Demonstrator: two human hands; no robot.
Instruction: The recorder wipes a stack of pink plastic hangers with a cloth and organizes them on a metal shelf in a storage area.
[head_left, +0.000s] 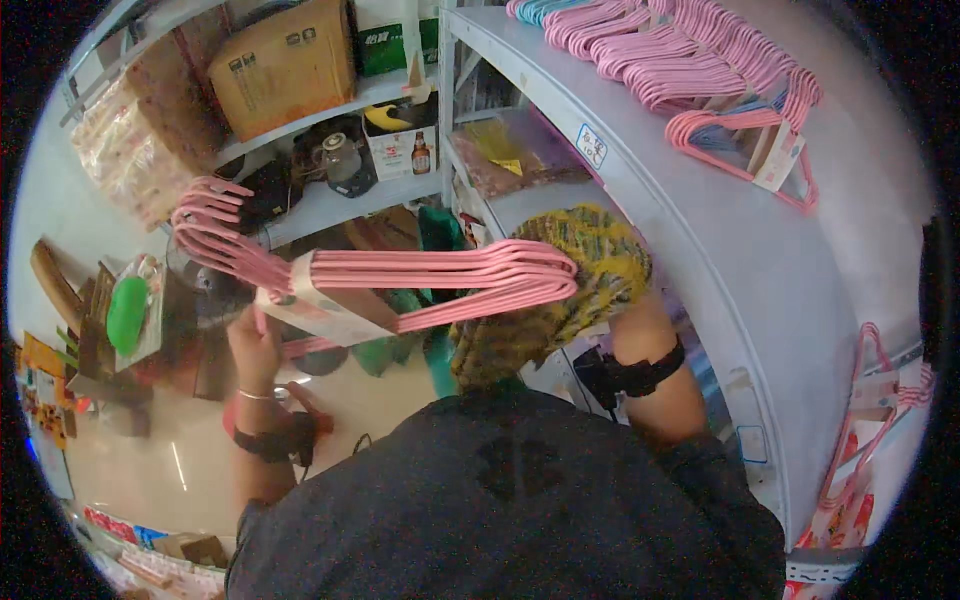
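Observation:
My left hand (255, 345) grips a bundle of pink clothes hangers (442, 270) near its hook end, just under the paper band (330, 307) wrapped around it. The bundle stretches across in front of me, hooks to the left. At its right end is a yellow and dark patterned cloth (577, 262). My right hand is hidden under or behind this cloth; only the wrist and forearm with a black strap show, so its fingers cannot be made out.
On the grey metal shelf (697, 210) at the right lie rows of pink hangers (675, 52) and a separate banded bundle (780, 150). A cardboard box (285, 67) and a glass jar (341, 157) stand on the far shelves. More pink hangers (862, 420) hang at the far right.

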